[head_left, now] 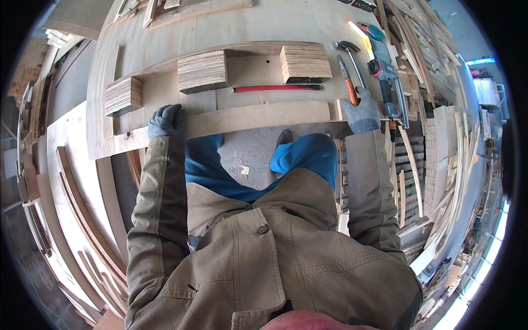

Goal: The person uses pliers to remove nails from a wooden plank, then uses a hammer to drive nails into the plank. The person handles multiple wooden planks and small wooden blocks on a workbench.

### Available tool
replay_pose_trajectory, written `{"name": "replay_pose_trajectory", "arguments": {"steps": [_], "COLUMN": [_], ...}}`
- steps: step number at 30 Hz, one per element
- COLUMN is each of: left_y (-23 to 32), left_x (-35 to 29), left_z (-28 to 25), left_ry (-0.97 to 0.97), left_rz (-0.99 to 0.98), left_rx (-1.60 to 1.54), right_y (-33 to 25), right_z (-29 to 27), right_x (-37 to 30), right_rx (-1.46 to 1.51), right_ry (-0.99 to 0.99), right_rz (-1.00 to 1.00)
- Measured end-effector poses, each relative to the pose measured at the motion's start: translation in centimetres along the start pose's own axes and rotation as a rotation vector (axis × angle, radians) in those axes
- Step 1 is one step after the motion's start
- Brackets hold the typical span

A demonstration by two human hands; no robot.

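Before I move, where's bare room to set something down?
The widest bare patch is the workbench top beyond the plywood stacks, left of the hammer. A narrow gap runs between the red pry bar and the front board. It's crowded by the right hand: hammer, orange-handled tool, nail gun.

No readable text, labels or signs in your view; any marking on your red-and-grey tool [388, 91] is too small.

To the left, a brown wood strip [81, 208] lies on a pale sheet [76, 127]. A small scrap [245, 170] lies on the grey floor [256, 151]. To the right, a pale wood stack [441, 143] stands near long thin slats [466, 162].
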State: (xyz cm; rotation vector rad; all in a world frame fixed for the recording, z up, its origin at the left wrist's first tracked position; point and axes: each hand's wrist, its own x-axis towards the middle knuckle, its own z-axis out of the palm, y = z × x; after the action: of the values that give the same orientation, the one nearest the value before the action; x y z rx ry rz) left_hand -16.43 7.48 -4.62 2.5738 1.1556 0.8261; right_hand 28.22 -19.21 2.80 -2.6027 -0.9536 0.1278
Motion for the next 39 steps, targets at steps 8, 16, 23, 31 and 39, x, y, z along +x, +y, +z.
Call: {"name": "replay_pose_trajectory", "arguments": {"steps": [8,16,23,31,39], "left_y": [-0.3,-0.5,-0.2,-1.2,-1.4], "left_x": [-0.1,-0.1,-0.1,-0.3,-0.5], "left_z": [0.4,0.6,0.5,1.2,1.3], "left_ry": [0.018,0.024,0.015,0.017,0.036], "left_rz": [0.009,0.049,0.030,0.054,0.071], "left_rx": [0.005,0.023,0.014,0.029,0.014], "right_y": [0.5,1.2,0.6,0.5,1.5], "right_z": [0.6,0.8,0.2,-0.3,-2.0], "right_x": [2.0,0.1,-0.5,-1.0,0.1], "right_rx": [-0.289,-0.266,-0.244,-0.194,-0.169], "right_ry": [-0.004,-0.002,-0.035,-0.055,0.052], "right_rz": [0.094,0.087,0.072,0.071,0.065]}}
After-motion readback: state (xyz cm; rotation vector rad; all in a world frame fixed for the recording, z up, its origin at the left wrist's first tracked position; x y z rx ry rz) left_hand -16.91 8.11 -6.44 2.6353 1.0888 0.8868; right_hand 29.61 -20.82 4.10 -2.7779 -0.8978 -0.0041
